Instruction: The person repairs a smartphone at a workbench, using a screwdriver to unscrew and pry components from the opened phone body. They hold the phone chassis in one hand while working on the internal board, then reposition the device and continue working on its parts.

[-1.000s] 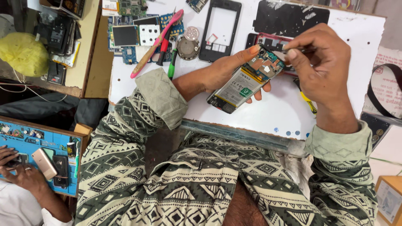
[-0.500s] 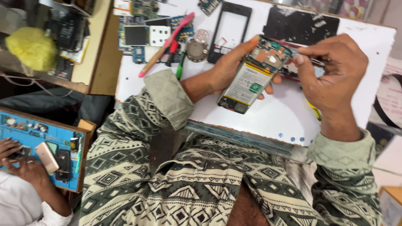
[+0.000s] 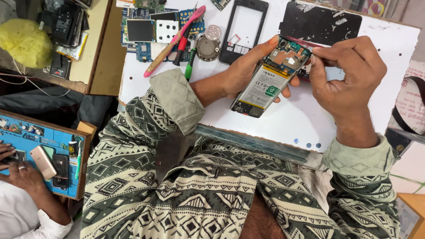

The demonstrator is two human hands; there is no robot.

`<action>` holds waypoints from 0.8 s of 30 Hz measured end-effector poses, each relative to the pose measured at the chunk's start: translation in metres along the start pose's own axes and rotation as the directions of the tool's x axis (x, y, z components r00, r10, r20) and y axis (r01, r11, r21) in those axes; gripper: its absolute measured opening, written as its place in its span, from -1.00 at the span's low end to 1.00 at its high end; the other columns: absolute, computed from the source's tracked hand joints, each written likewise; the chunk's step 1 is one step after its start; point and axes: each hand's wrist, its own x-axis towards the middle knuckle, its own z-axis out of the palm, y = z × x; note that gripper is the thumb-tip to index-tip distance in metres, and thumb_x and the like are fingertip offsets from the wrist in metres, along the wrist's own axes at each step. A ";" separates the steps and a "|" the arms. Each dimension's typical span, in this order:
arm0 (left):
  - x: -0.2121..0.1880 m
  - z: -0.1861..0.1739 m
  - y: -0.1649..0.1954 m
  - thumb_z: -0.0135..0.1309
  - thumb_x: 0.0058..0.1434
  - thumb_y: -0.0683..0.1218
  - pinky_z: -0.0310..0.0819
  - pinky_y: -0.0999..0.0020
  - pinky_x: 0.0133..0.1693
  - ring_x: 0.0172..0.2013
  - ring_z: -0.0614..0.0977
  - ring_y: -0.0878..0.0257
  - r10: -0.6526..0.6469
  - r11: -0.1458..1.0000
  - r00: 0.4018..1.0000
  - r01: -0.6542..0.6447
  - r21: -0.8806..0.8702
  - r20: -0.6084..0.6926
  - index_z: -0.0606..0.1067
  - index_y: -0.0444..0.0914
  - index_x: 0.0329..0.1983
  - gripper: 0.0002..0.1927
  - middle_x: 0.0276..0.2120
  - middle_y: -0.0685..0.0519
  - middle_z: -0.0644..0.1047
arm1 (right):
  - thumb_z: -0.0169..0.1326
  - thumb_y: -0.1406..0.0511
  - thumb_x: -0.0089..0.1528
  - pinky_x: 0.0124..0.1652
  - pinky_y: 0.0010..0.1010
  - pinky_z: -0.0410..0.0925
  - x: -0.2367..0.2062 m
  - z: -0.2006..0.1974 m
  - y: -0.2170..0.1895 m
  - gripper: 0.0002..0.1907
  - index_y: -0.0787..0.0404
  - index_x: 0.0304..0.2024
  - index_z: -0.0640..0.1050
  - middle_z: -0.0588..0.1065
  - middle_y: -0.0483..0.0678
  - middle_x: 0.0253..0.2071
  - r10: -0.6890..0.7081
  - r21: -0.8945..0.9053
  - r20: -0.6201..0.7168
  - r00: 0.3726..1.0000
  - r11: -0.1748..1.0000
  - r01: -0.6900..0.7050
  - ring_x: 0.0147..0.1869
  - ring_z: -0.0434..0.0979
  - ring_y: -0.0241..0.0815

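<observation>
In the upper middle of the frame the left hand reaches in from the lower left, forearm lying across the white tabletop, palm up under an opened phone with its back cover off. The left fingers are clamped around the phone's edges, the thumb along its upper left side, holding it tilted, camera end toward the upper right. The right hand comes in from the lower right with the wrist bent; its fingers are pinched together on a thin tool whose tip meets the phone's top end. Above them lie an empty black phone frame and a black panel; a pink toothbrush rests at upper left. Another person's hand rests on a blue mat at lower left.
</observation>
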 end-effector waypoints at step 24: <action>0.007 -0.008 -0.004 -0.36 0.30 0.53 0.69 0.17 -0.18 -0.13 0.71 0.10 -0.076 0.986 0.996 0.083 0.145 -0.054 0.39 -0.27 0.34 -0.06 -0.07 -0.15 0.61 | 0.14 0.59 0.45 -0.13 -0.53 0.53 0.003 0.003 0.004 -0.95 0.48 -0.14 0.53 0.39 0.04 -0.12 0.238 0.170 0.134 0.962 0.951 -0.259 -0.14 0.50 -0.29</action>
